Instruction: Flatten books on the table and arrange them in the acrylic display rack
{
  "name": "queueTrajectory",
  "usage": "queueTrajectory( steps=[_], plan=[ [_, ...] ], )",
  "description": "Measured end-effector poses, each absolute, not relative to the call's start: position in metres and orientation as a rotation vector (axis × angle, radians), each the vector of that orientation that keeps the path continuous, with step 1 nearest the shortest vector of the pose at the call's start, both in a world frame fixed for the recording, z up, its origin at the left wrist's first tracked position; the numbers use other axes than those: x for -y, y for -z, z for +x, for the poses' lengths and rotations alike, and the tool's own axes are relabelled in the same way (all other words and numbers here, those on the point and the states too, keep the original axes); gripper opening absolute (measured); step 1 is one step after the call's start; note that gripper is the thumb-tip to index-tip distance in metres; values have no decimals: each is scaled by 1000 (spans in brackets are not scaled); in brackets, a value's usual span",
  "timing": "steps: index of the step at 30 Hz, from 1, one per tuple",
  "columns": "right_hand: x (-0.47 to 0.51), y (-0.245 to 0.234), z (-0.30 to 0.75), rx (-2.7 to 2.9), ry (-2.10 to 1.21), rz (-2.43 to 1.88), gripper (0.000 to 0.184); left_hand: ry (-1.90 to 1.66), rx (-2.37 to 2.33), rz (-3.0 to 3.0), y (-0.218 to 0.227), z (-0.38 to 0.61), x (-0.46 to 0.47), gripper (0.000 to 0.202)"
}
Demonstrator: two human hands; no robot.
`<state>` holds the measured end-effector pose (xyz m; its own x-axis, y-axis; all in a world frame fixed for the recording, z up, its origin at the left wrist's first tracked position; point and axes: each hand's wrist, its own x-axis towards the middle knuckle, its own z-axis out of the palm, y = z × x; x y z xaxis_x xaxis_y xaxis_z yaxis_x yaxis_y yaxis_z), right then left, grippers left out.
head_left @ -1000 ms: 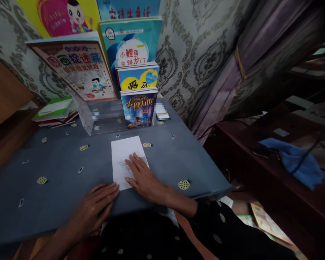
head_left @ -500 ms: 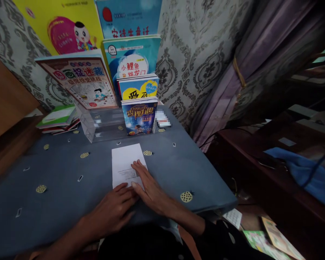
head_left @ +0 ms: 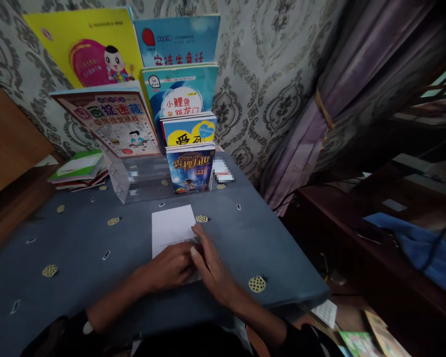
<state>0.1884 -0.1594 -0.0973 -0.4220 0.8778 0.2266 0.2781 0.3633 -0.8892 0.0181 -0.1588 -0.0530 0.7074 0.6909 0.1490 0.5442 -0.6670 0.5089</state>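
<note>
A white sheet of paper lies on the blue-grey table in front of me. My left hand rests on the sheet's near edge with its fingers curled, seeming to pinch the paper. My right hand lies flat on the sheet's right side, fingers stretched forward. The two hands touch each other over the paper's lower part, which they hide.
A clear stand at the table's back holds several upright children's books. A stack of thin books lies at the back left. A purple curtain and a dark wooden cabinet with a blue cloth are to the right.
My left hand has moved from the table's near edge up onto the paper, beside my right hand. The view has tilted up slightly.
</note>
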Motion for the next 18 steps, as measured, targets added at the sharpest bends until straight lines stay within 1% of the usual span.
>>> queueTrajectory(
  steps=[3, 8, 11, 18],
  plan=[
    [159, 101, 186, 1901, -1043, -1025, 55, -546, -938, 2440, 59, 12, 141, 36],
    [159, 104, 184, 1984, -970, -992, 58, -646, -1094, 2563, 80, 1, 106, 39],
    [160, 104, 183, 2073, -881, -968, 57, -610, -1184, 2659, 92, -3, 88, 44],
    [159, 107, 178, 2327, -626, -927, 54, -530, -1563, 2760, 103, 1, 75, 41]
  ],
)
